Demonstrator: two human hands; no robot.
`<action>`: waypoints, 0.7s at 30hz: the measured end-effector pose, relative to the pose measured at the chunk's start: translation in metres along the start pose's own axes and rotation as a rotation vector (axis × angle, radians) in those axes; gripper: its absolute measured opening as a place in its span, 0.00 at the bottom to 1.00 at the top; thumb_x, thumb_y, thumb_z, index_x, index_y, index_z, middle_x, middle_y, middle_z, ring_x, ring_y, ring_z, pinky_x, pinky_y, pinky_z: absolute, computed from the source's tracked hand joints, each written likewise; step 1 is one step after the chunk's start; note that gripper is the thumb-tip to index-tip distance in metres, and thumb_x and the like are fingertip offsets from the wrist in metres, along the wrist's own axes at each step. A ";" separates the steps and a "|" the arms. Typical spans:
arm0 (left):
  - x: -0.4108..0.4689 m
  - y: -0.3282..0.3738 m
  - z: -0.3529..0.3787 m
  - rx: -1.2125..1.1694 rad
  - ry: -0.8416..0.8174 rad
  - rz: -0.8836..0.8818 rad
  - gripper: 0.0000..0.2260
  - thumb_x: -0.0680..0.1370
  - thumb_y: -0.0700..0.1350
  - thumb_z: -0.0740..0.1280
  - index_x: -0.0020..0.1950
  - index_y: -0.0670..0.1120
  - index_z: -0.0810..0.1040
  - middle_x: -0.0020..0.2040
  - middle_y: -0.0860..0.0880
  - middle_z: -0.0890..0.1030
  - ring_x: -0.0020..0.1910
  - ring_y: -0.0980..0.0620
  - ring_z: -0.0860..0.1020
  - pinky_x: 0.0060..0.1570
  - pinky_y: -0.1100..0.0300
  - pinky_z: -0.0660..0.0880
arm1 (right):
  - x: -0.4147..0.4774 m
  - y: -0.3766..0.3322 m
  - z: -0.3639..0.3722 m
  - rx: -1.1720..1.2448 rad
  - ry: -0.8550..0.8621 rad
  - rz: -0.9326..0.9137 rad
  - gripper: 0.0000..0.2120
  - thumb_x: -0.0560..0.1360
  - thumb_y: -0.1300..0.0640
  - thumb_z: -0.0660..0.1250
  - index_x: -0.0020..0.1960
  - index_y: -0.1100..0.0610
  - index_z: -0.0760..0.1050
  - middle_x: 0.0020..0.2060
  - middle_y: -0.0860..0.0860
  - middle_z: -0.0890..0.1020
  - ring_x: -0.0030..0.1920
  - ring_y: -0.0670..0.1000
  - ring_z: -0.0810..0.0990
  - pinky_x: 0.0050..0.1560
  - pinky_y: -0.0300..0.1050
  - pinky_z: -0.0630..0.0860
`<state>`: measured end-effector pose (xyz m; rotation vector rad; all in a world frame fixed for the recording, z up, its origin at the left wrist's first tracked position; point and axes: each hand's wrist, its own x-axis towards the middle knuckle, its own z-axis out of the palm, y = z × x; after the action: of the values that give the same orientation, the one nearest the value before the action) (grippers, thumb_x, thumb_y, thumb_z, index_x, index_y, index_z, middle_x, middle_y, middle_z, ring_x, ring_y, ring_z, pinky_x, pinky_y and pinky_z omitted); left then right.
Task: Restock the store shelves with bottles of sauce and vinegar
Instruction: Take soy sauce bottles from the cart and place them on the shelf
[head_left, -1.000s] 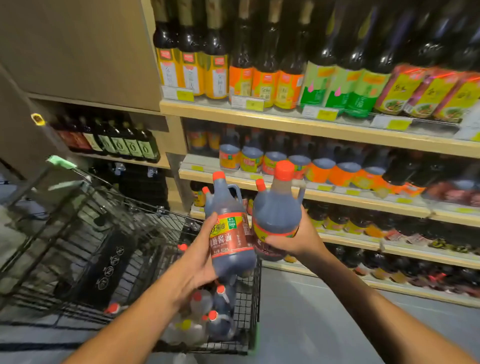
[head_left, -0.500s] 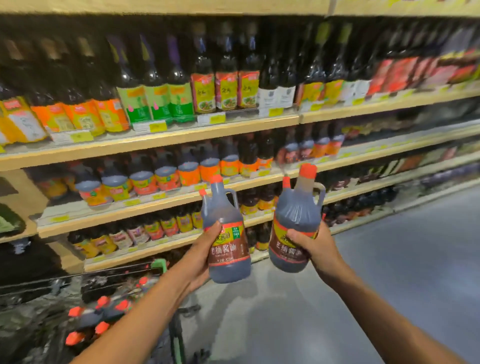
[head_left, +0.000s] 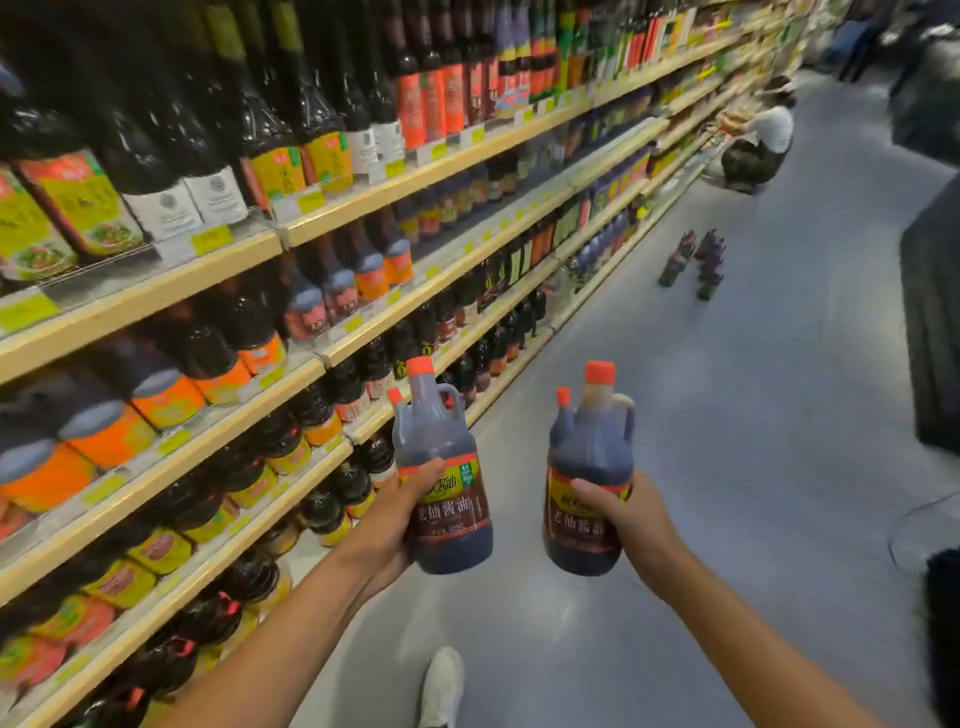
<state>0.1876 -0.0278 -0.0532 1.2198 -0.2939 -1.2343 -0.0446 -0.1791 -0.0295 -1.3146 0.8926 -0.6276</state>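
I hold two dark soy sauce jugs with orange caps, side handles and red-and-yellow labels, upright over the aisle floor. My left hand (head_left: 390, 525) grips the left jug (head_left: 441, 467) around its lower body. My right hand (head_left: 631, 519) grips the right jug (head_left: 589, 462) the same way. A gap of a hand's width separates the jugs. The shelves (head_left: 291, 374) run along my left, packed with dark sauce and vinegar bottles on several levels.
A cluster of dark bottles (head_left: 693, 262) stands on the grey floor further down the aisle. A crouching person (head_left: 761, 140) works at the shelves far ahead. Dark display units (head_left: 932, 312) line the right side. My white shoe (head_left: 441, 686) shows at the bottom.
My view has swung right, from the cart and facing the shelves to looking down the aisle. The cart has left the view. Both hands keep their jugs, now held further apart.
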 end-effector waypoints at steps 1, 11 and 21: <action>0.012 0.001 0.006 0.013 -0.008 -0.018 0.46 0.53 0.60 0.87 0.67 0.46 0.79 0.58 0.40 0.86 0.54 0.40 0.86 0.46 0.48 0.84 | 0.003 0.002 -0.009 -0.010 0.026 0.007 0.40 0.56 0.42 0.81 0.65 0.53 0.78 0.54 0.54 0.87 0.56 0.59 0.85 0.57 0.59 0.82; 0.155 0.038 0.047 0.183 -0.189 -0.063 0.46 0.57 0.59 0.86 0.72 0.50 0.75 0.60 0.41 0.85 0.57 0.40 0.85 0.50 0.48 0.83 | 0.077 0.013 -0.050 0.072 0.342 0.079 0.30 0.60 0.49 0.79 0.61 0.50 0.79 0.53 0.53 0.87 0.56 0.58 0.85 0.57 0.58 0.81; 0.273 0.058 0.103 0.257 -0.383 -0.124 0.32 0.64 0.55 0.81 0.67 0.53 0.77 0.57 0.44 0.86 0.55 0.44 0.86 0.47 0.53 0.83 | 0.147 0.010 -0.086 0.162 0.525 0.102 0.35 0.58 0.51 0.83 0.63 0.54 0.78 0.52 0.56 0.87 0.53 0.57 0.86 0.53 0.55 0.83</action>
<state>0.2475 -0.3178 -0.0779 1.2263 -0.6837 -1.5750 -0.0387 -0.3453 -0.0696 -0.9633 1.2944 -0.9658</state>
